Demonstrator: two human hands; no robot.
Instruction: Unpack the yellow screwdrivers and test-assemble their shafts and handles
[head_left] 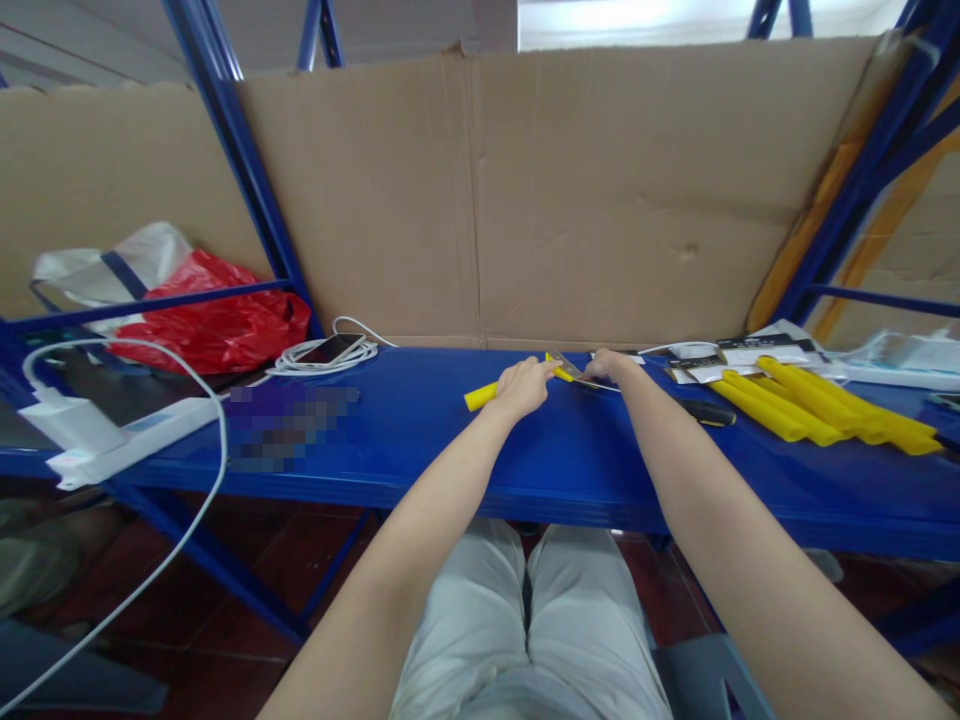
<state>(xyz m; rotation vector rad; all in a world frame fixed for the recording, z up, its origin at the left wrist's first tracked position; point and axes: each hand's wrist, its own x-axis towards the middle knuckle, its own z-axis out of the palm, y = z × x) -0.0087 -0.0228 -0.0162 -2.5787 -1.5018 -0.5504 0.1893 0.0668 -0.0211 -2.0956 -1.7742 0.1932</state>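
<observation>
Near the middle of the blue bench (pixel 420 420), my left hand (pixel 523 388) is closed around a yellow rod-like handle (pixel 481 396). Its near end sticks out to the left of my fist. Past my fingers, a yellow and grey metal-looking piece (pixel 562 367) shows; whether it is one piece with the handle I cannot tell. My right hand (pixel 602 367) is close to the right side of that piece, its fingers bent inward and pressed together. What they grip is too small to make out. A black-handled tool (pixel 705 412) lies to the right of my right forearm.
Several yellow tubes (pixel 817 405) lie at the right beside flat black-and-white packets (pixel 765 350). To the left are a coiled white cable (pixel 322 357), a white power strip (pixel 142 440) and a red plastic bag (pixel 217 315). A cardboard panel (pixel 600 200) stands behind the bench.
</observation>
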